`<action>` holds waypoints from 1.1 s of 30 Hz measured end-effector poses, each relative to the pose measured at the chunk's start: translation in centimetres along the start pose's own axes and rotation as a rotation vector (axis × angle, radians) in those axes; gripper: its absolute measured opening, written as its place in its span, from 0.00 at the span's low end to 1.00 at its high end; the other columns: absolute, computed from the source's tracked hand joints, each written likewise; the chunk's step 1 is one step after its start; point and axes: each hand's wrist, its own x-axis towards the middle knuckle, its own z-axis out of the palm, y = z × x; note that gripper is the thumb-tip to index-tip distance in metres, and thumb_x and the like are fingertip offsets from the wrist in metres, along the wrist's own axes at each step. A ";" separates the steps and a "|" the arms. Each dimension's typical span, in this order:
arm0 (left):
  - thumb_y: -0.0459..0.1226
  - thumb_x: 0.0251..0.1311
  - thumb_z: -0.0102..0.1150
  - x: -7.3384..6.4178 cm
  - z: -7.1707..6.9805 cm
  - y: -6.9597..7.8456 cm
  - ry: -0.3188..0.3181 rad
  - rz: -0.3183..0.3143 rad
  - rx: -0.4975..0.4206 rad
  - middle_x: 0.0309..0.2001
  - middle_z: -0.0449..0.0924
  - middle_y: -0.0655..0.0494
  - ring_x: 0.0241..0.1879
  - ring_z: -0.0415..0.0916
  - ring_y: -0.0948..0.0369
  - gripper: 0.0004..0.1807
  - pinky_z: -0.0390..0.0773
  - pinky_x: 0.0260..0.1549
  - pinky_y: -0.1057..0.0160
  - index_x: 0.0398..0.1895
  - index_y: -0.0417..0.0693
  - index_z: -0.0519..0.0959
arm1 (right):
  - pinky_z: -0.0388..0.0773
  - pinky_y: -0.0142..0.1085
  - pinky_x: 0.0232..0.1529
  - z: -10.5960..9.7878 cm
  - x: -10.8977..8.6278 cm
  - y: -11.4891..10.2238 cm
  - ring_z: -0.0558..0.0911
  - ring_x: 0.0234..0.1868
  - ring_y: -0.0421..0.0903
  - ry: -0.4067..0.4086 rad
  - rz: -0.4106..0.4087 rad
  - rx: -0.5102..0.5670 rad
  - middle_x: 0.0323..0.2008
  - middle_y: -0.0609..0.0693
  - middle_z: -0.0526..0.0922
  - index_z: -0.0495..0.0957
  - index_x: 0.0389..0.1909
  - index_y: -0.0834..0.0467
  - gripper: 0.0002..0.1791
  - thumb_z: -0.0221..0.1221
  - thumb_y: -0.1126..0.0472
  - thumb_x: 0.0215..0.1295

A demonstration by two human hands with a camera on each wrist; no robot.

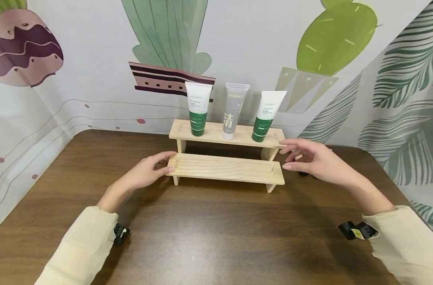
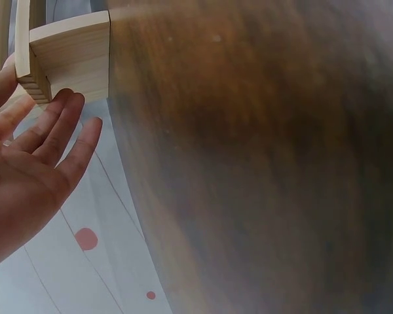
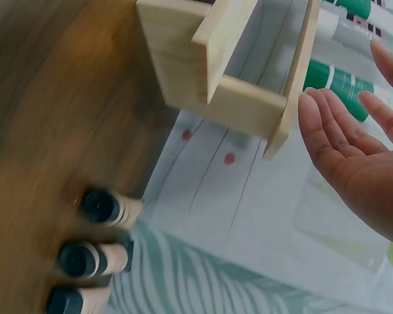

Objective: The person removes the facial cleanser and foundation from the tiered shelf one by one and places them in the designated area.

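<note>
A two-tier wooden display shelf (image 1: 225,168) stands on the table, its lower step in front of a taller one. My left hand (image 1: 150,170) grips the left end of the lower board, thumb at the front and index finger toward the back. In the left wrist view the other fingers (image 2: 71,127) extend beside the side panel (image 2: 78,55). My right hand (image 1: 310,158) hovers at the shelf's right end with fingers loosely bent and nothing held. On the upper board, a green-and-white tube (image 1: 197,109), a grey tube (image 1: 234,111) and another green-and-white tube (image 1: 267,114) stand on their caps.
Behind the table (image 1: 202,237) hangs a white cloth (image 1: 106,91) printed with cacti and leaves. Dark-capped bottles (image 3: 85,260) stand on the table to the right of the shelf, mostly hidden behind my right hand in the head view.
</note>
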 end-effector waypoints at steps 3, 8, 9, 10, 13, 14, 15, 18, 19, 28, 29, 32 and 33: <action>0.34 0.62 0.53 0.0 0.0 0.0 0.001 -0.004 -0.004 0.50 0.73 0.40 0.49 0.71 0.49 0.25 0.69 0.48 0.51 0.62 0.36 0.63 | 0.74 0.31 0.32 0.5 0.7 -0.6 0.79 0.39 0.46 -0.026 -0.024 0.023 0.43 0.52 0.77 0.68 0.57 0.62 0.28 0.63 0.67 0.54; 0.34 0.62 0.54 0.0 0.0 0.0 0.001 0.001 -0.004 0.50 0.73 0.40 0.49 0.71 0.49 0.25 0.69 0.48 0.51 0.62 0.36 0.64 | 0.75 0.32 0.38 1.5 1.8 -1.6 0.78 0.39 0.48 -0.057 -0.058 0.088 0.42 0.53 0.77 0.69 0.57 0.63 0.27 0.63 0.68 0.54; 0.34 0.62 0.54 0.0 0.0 -0.1 0.001 0.002 -0.004 0.50 0.73 0.40 0.49 0.71 0.49 0.25 0.69 0.48 0.51 0.62 0.36 0.64 | 0.75 0.32 0.39 1.6 2.1 -1.9 0.78 0.40 0.47 -0.065 -0.056 0.097 0.42 0.52 0.77 0.69 0.57 0.63 0.27 0.63 0.67 0.54; 0.34 0.62 0.54 0.1 0.0 -0.1 0.000 0.004 -0.005 0.50 0.73 0.40 0.49 0.71 0.49 0.25 0.69 0.48 0.51 0.62 0.36 0.64 | 0.75 0.33 0.40 1.8 2.4 -2.1 0.78 0.40 0.46 -0.073 -0.056 0.098 0.43 0.52 0.77 0.69 0.57 0.63 0.27 0.63 0.67 0.55; 0.34 0.62 0.53 0.1 0.0 -0.1 0.000 0.008 -0.006 0.50 0.73 0.40 0.49 0.71 0.49 0.25 0.69 0.48 0.51 0.62 0.36 0.63 | 0.75 0.35 0.40 2.4 3.1 -2.8 0.78 0.41 0.45 -0.090 -0.052 0.083 0.44 0.51 0.77 0.69 0.57 0.61 0.27 0.63 0.66 0.55; 0.34 0.62 0.53 0.1 0.0 -0.1 0.000 0.009 -0.007 0.50 0.73 0.40 0.49 0.71 0.49 0.25 0.69 0.48 0.51 0.62 0.36 0.63 | 0.75 0.35 0.40 2.6 3.4 -3.0 0.78 0.41 0.45 -0.092 -0.052 0.081 0.44 0.51 0.78 0.69 0.57 0.61 0.27 0.64 0.65 0.55; 0.34 0.62 0.53 0.1 0.0 -0.1 0.000 0.009 -0.007 0.50 0.73 0.40 0.49 0.71 0.49 0.25 0.69 0.48 0.51 0.62 0.36 0.63 | 0.75 0.35 0.40 2.8 3.7 -3.2 0.78 0.41 0.45 -0.093 -0.051 0.084 0.44 0.51 0.78 0.69 0.57 0.61 0.27 0.64 0.65 0.55; 0.34 0.62 0.53 0.1 0.0 -0.2 0.000 0.009 -0.007 0.49 0.73 0.40 0.49 0.71 0.49 0.25 0.69 0.48 0.51 0.62 0.36 0.63 | 0.75 0.36 0.42 3.5 4.5 -3.6 0.78 0.42 0.47 -0.098 -0.062 0.116 0.44 0.52 0.77 0.70 0.56 0.63 0.26 0.64 0.67 0.54; 0.34 0.62 0.53 0.0 0.0 -0.2 0.001 0.006 -0.008 0.49 0.73 0.40 0.49 0.71 0.49 0.25 0.69 0.48 0.51 0.62 0.36 0.63 | 0.75 0.36 0.43 3.8 4.8 -3.8 0.77 0.43 0.47 -0.100 -0.065 0.137 0.44 0.53 0.77 0.70 0.55 0.63 0.26 0.63 0.68 0.54; 0.34 0.62 0.53 0.0 0.0 -0.1 -0.003 -0.007 -0.012 0.48 0.74 0.40 0.48 0.72 0.49 0.25 0.70 0.46 0.52 0.62 0.37 0.63 | 0.74 0.37 0.46 6.3 7.2 -5.3 0.76 0.47 0.49 -0.051 -0.055 0.266 0.49 0.59 0.75 0.67 0.57 0.67 0.28 0.63 0.71 0.53; 0.34 0.62 0.53 0.0 0.0 -0.1 -0.003 -0.007 -0.013 0.48 0.74 0.40 0.48 0.72 0.49 0.25 0.70 0.46 0.52 0.62 0.37 0.63 | 0.74 0.38 0.47 6.5 7.4 -5.5 0.76 0.48 0.50 -0.044 -0.049 0.274 0.49 0.59 0.74 0.67 0.57 0.67 0.28 0.63 0.71 0.53; 0.34 0.62 0.53 0.0 0.0 -0.1 -0.003 -0.008 -0.014 0.48 0.74 0.41 0.48 0.72 0.50 0.25 0.70 0.46 0.52 0.62 0.37 0.63 | 0.73 0.39 0.49 7.2 8.0 -6.0 0.75 0.49 0.50 -0.033 -0.037 0.296 0.50 0.61 0.73 0.66 0.57 0.67 0.29 0.63 0.70 0.54; 0.34 0.62 0.53 0.0 0.0 -0.1 -0.003 -0.007 -0.013 0.48 0.74 0.41 0.48 0.72 0.50 0.25 0.70 0.46 0.52 0.62 0.37 0.63 | 0.72 0.40 0.50 7.4 8.2 -6.1 0.75 0.50 0.51 -0.028 -0.034 0.302 0.51 0.62 0.73 0.66 0.58 0.68 0.28 0.62 0.70 0.54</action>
